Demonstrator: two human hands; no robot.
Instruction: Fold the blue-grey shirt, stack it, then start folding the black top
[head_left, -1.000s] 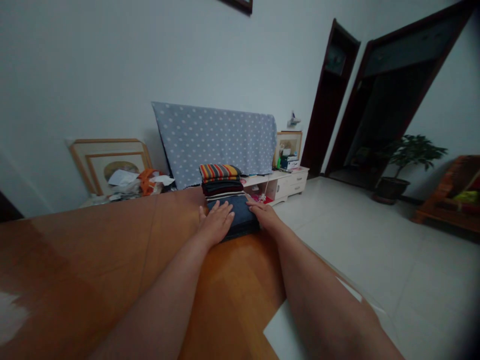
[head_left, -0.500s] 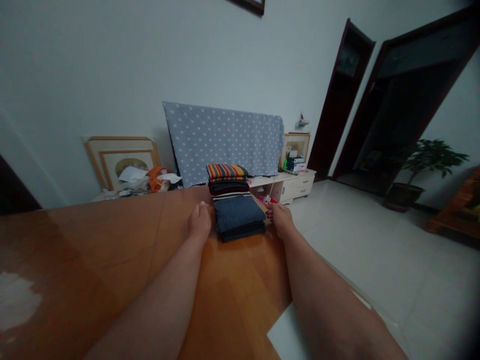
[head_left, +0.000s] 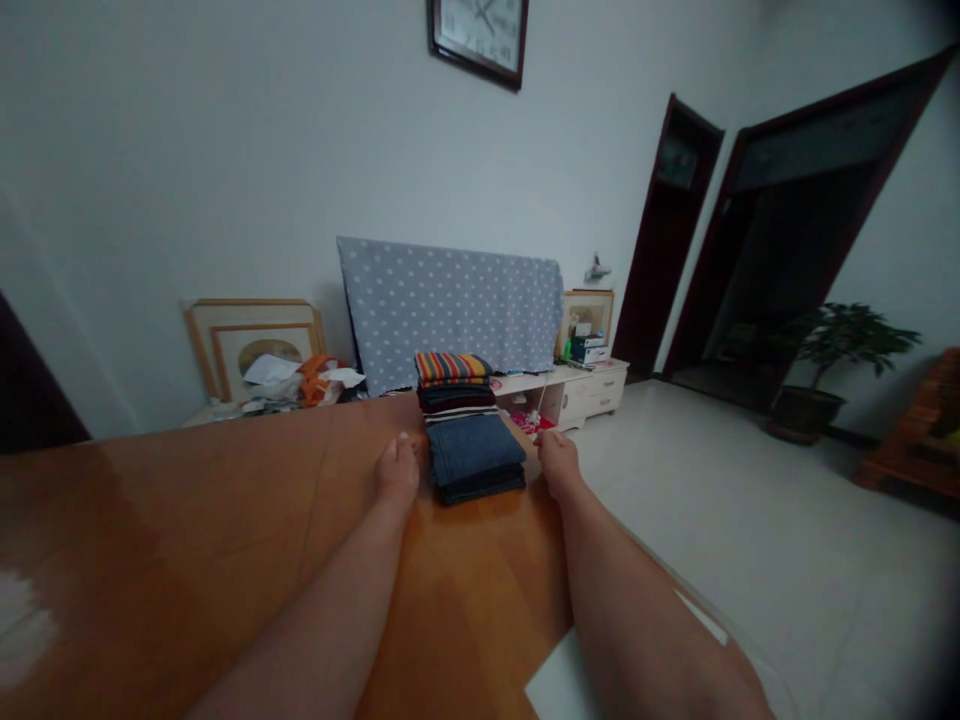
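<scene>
Folded dark-blue jeans (head_left: 476, 447) lie in a flat stack on the wooden table (head_left: 247, 500), with darker folded cloth beneath them. Just behind is a taller pile of folded clothes, topped by a garment with red, yellow and grey stripes (head_left: 452, 367); dark and white-edged layers show below it. My left hand (head_left: 397, 468) rests close to the left side of the jeans, its fingers curled in and the thumb on top. At the right side, my right hand (head_left: 559, 462) is curled closed, a small gap away from the jeans. Nothing shows in either hand.
A white sheet (head_left: 562, 680) lies under my right forearm. Beyond the table stand a white low cabinet (head_left: 592, 392), a polka-dot cloth cover (head_left: 457, 305), leaning picture frames (head_left: 202, 340) and cluttered papers and orange cloth (head_left: 315, 380). A potted plant (head_left: 806, 410) stands on the floor at right.
The view has tilted upward, so a wall clock shows more fully and the scene sits lower. Both hands stay beside the jeans; the right hand's fingers are less visible now.
</scene>
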